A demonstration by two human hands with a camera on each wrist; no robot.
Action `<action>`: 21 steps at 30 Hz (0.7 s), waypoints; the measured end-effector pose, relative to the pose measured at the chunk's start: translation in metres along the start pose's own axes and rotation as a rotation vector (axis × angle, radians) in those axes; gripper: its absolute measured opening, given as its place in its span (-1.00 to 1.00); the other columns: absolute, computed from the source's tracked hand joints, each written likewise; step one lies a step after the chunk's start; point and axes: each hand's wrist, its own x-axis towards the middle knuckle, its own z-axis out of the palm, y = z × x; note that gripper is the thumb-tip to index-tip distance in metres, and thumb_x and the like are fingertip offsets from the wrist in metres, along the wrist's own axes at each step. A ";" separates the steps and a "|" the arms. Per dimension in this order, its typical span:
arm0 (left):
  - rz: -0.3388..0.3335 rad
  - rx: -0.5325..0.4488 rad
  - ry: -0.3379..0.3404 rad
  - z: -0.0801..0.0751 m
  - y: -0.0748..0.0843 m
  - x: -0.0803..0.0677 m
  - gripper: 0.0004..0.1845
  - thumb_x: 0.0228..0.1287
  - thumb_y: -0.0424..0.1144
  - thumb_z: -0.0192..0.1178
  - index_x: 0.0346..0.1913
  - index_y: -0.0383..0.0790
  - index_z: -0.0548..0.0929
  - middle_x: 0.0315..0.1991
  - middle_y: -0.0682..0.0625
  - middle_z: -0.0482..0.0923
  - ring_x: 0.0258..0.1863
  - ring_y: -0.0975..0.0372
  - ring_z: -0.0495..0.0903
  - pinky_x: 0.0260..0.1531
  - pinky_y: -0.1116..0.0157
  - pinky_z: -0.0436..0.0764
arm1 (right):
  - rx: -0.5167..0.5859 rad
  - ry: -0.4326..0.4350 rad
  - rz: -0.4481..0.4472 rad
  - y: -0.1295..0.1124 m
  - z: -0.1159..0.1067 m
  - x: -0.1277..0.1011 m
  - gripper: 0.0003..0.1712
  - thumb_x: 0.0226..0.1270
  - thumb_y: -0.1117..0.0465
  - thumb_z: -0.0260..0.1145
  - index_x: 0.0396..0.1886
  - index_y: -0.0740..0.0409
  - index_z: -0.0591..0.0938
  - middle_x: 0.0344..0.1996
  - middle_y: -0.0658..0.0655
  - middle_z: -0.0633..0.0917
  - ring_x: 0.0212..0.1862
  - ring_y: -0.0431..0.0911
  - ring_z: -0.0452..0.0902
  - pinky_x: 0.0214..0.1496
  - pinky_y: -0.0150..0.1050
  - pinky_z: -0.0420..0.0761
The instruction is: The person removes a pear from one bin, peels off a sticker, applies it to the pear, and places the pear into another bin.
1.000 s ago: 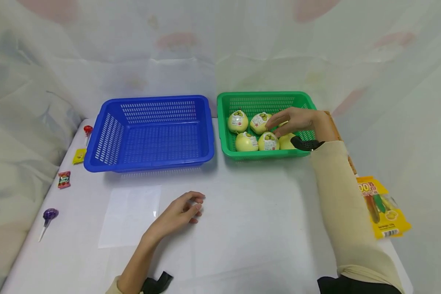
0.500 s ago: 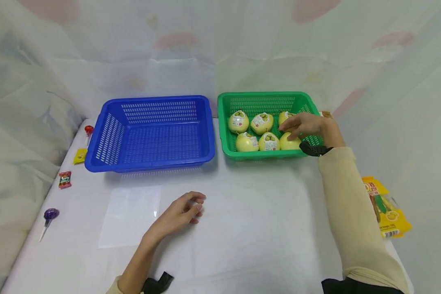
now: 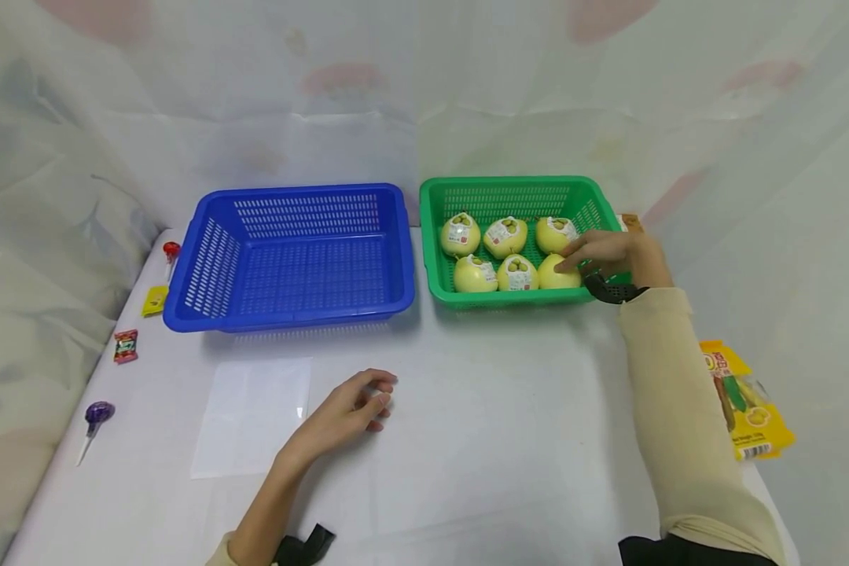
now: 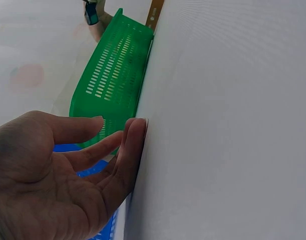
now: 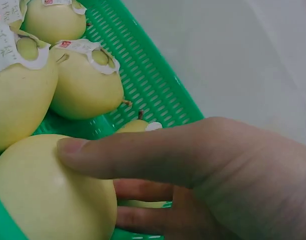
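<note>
A green basket (image 3: 502,297) at the back right holds several yellow-green pears with paper labels. My right hand (image 3: 575,260) reaches into its front right corner and grips the front right pear (image 3: 556,275). In the right wrist view the thumb of my right hand (image 5: 107,165) lies across the top of that pear (image 5: 47,200) and the fingers curl round its far side; other labelled pears (image 5: 82,80) lie behind on the basket floor (image 5: 153,90). My left hand (image 3: 378,393) rests on the white table with fingers loosely curled and holds nothing, as the left wrist view (image 4: 112,135) also shows.
A blue basket (image 3: 290,310) with nothing in it stands left of the green one. A clear sheet (image 3: 251,415) lies by my left hand. Lollipops (image 3: 97,412) and small sweets (image 3: 123,345) line the left edge. A yellow snack packet (image 3: 746,409) lies at the right edge. White cloth hangs all around.
My right hand moved from the middle pears to the right and came down on the front right pear. My left hand stayed still.
</note>
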 end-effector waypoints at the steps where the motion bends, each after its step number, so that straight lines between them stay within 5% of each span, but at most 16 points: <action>1: 0.000 0.001 0.000 0.000 0.000 0.000 -0.55 0.72 -0.19 0.13 0.48 -0.34 0.47 0.20 -0.32 0.60 -0.01 0.06 0.73 -0.11 0.28 0.88 | 0.019 0.004 0.007 0.000 0.001 0.001 0.01 0.65 -0.07 0.28 0.77 0.32 0.02 0.75 0.48 -0.11 0.71 0.53 -0.06 0.74 0.41 0.21; 6: -0.001 0.001 -0.001 0.001 0.000 0.000 -0.55 0.72 -0.19 0.12 0.48 -0.34 0.46 0.19 -0.32 0.59 -0.02 0.07 0.72 -0.12 0.28 0.88 | -0.002 0.014 0.033 0.000 0.002 0.003 0.16 0.60 -0.20 0.30 0.79 0.30 -0.08 0.76 0.48 -0.16 0.68 0.50 0.04 0.71 0.42 0.27; 14: -0.010 0.008 0.004 0.002 -0.001 0.001 -0.57 0.72 -0.20 0.12 0.47 -0.31 0.48 0.17 -0.29 0.60 -0.05 0.13 0.72 -0.12 0.29 0.88 | 0.004 -0.045 0.064 -0.002 0.000 0.008 0.04 0.63 -0.21 0.24 0.76 0.27 0.04 0.76 0.38 -0.01 0.60 0.32 0.37 0.59 0.16 0.47; 21: -0.003 0.018 -0.002 0.002 0.000 0.001 -0.56 0.72 -0.19 0.12 0.47 -0.32 0.47 0.14 -0.29 0.60 -0.06 0.12 0.72 -0.13 0.30 0.87 | -0.046 -0.028 0.113 -0.008 0.005 0.012 0.05 0.55 -0.39 0.20 0.70 0.18 0.16 0.56 0.36 0.34 0.55 0.27 0.35 0.57 0.14 0.52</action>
